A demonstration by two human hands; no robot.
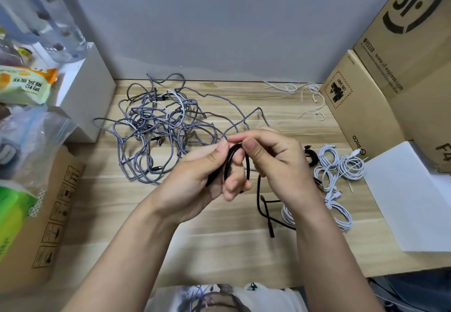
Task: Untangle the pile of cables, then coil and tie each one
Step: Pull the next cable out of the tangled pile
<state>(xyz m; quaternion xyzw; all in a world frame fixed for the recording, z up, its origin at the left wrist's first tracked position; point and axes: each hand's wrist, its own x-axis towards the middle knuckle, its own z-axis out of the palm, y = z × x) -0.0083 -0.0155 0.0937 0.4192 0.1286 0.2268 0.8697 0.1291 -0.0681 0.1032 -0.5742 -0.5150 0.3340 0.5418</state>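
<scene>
A: Count, L to R?
B: One grey tangle (158,126) back-left. Left hand (195,184) & right hand (273,162) both pinch a black cable (240,162) loop mid-table; tail hangs. Approx four white coils (338,177) right, ties (305,97) behind.
A: Room?
B: Bare table (219,245) front; boxes (366,106) crowd the right edge.

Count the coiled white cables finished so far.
5: three coiled white cables clustered beside the white box, one nearer the person, one partly behind the right hand and its wrist; others may be hidden.

Wooden table (219,243) under tangled cables (156,128), white coils (339,167), ties (307,94), boxes (361,106).
</scene>
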